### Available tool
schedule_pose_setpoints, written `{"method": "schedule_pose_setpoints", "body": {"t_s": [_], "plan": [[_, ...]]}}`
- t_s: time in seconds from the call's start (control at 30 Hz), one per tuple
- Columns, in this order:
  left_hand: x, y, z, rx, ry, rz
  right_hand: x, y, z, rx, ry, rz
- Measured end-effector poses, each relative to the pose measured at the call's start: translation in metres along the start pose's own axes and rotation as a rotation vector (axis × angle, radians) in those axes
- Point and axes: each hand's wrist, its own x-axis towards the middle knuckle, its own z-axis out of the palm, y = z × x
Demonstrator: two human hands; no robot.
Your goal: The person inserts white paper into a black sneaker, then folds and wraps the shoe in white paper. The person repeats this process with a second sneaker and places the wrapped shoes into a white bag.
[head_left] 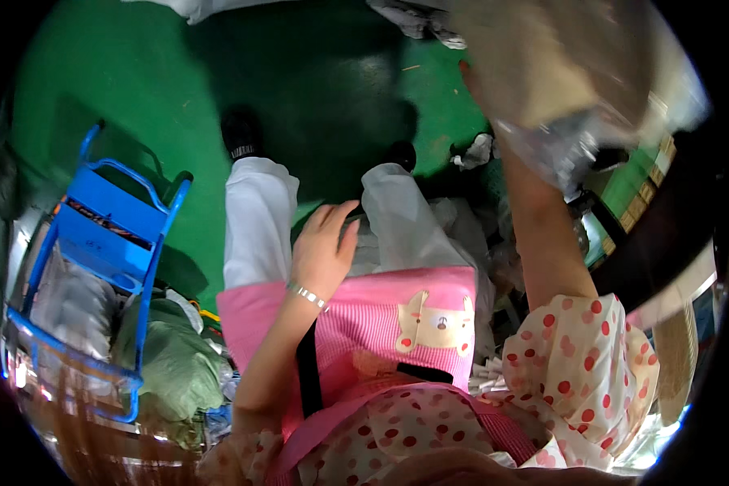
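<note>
My left hand hovers over my lap near the top edge of a pink apron, its fingers loosely bent and apart, holding nothing. A silver bracelet circles that wrist. On the right my other arm reaches forward and up to a large, clear plastic bag, smeared by motion. Something beige shows through the bag, but I cannot make out what. My right hand is mostly hidden behind the bag, with one fingertip sticking out at its left edge; it appears to hold the bag up.
A blue metal-framed cart stands at the left, with a green bag beside it. Crumpled white scraps lie on the green floor near my right foot. Translucent plastic is bunched beside my right leg.
</note>
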Motion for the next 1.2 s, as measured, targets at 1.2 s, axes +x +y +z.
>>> {"method": "schedule_pose_setpoints", "body": {"t_s": [1.2], "plan": [[0.022, 0.01, -0.054, 0.278, 0.004, 0.108, -0.007, -0.165, -0.06, 0.82, -0.462, 0.285]]}}
